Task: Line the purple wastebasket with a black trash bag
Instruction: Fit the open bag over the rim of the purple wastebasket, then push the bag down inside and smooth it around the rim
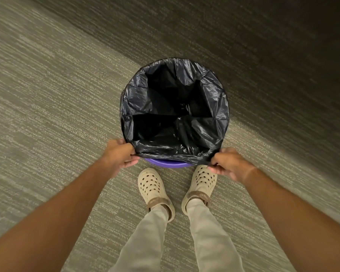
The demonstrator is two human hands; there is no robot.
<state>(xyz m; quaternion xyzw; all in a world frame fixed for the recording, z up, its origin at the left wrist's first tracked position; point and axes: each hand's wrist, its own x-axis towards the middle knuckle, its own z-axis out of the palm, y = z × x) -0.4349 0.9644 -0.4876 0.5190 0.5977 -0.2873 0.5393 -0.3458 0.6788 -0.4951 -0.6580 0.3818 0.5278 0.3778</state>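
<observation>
A black trash bag (175, 107) hangs open inside the purple wastebasket (166, 163), which stands on the carpet in front of my feet. The bag's edge is folded over the far and side rim; only a strip of bare purple rim shows at the near side. My left hand (119, 154) pinches the bag's near edge at the left, and my right hand (227, 163) pinches it at the right. The edge is stretched in a straight line between them, just above the near rim.
Grey-brown carpet (53, 107) covers the floor all around, darker in the shadowed band at the far right. My feet in cream clogs (151, 185) stand right behind the basket, toes close to its base.
</observation>
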